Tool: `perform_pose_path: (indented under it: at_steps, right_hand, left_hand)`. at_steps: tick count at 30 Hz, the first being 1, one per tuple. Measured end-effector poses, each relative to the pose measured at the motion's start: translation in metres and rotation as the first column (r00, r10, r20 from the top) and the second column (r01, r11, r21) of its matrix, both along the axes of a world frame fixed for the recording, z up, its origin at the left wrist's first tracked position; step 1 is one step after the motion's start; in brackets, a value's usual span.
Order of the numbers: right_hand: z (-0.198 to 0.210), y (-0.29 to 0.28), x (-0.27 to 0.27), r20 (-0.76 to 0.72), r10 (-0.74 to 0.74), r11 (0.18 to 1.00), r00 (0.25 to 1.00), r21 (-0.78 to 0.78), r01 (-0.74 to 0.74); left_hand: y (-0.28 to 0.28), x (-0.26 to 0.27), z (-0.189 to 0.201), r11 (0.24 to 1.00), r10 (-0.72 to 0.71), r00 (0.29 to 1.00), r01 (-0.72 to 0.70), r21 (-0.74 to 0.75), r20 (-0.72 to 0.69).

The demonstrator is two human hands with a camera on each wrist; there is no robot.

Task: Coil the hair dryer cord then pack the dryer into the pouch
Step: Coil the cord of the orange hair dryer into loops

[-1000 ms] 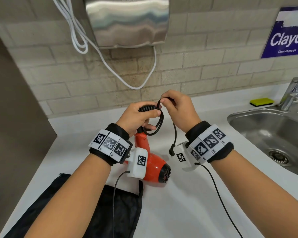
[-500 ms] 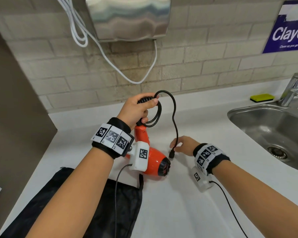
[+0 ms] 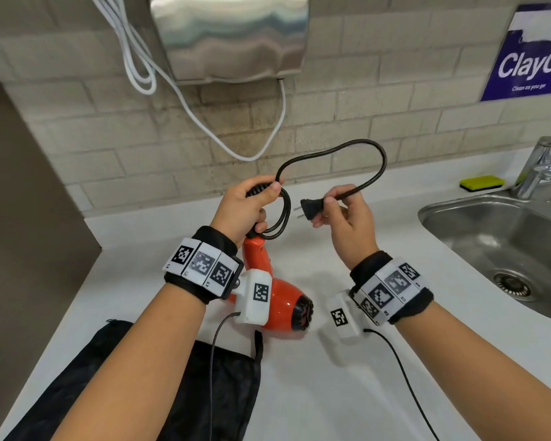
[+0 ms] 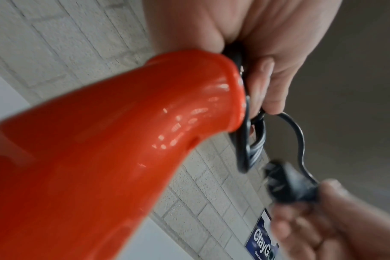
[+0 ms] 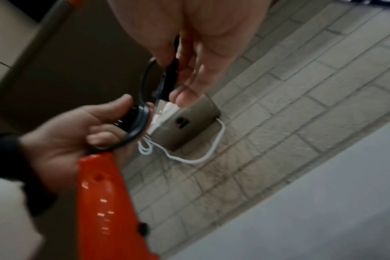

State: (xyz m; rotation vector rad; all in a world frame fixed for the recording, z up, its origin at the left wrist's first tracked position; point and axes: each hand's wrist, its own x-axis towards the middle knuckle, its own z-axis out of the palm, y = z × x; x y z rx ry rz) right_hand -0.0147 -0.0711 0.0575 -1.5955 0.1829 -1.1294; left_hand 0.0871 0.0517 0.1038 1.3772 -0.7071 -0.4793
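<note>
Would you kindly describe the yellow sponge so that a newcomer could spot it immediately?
Start at the steel sink on the right of the white counter and find its tap. Just left of the tap's base, against the brick wall, lies the sponge. It is a small flat block, bright yellow on top with a dark underside, the only yellow thing there.

Dryer (image 3: 277, 297) is held above the counter (image 3: 331, 393), w/ pouch (image 3: 223, 377) on the counter below-left of it. Sink (image 3: 490, 224) is at right, sponge (image 3: 482, 183) behind it beside the tap (image 3: 536, 167). Plug (image 3: 310, 207) is between the 2 hands, cord (image 3: 363, 151) arcing above.
</note>
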Motion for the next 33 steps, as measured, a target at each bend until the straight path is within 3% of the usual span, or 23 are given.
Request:
perform_pose_path:
  at_steps: [2,5,11,15,19,22,26,33]
  right_hand:
    - [0.009,0.012,-0.001,0.074,0.062,0.998,0.995,0.006,-0.063]
    - [0.012,0.02,0.002,0.068,0.1,0.995,0.993,-0.011,-0.1]
    - [0.01,0.02,0.006,0.008,-0.036,0.998,0.999,-0.052,0.036]
    - [0.009,0.025,0.01,-0.055,-0.084,0.994,0.995,-0.073,0.08]
    - [0.011,0.027,0.02,0.003,-0.178,0.974,0.984,-0.139,0.176]
    - [0.012,0.025,0.026,0.002,-0.098,0.985,0.995,-0.144,0.097]
    - [0.01,0.02,0.032,-0.181,-0.115,0.972,0.977,-0.221,0.074]
    - [-0.004,0.018,0.023,-0.325,0.118,0.936,0.938,-0.28,-0.215]
  left_hand:
    - [-0.003,-0.001,0.0,1.0,0.014,1.0,-0.014,0.008,-0.001]
    - [-0.006,-0.004,0.0,1.0,0.012,1.0,-0.012,0.027,0.012]
    - [-0.006,-0.008,0.001,1.0,-0.011,1.0,0.011,0.021,-0.009]
    - [-0.009,-0.014,0.001,0.997,-0.041,0.997,0.037,0.064,0.059]
    - [-0.01,-0.013,0.002,0.997,-0.038,0.997,0.033,0.074,0.067]
    - [-0.008,-0.01,0.003,0.994,-0.084,0.995,0.08,0.07,0.055]
    - [-0.005,-0.012,0.001,0.984,-0.158,0.982,0.148,0.098,0.1]
    - [-0.004,-0.001,0.0,0.998,-0.016,1.0,0.017,0.058,-0.015]
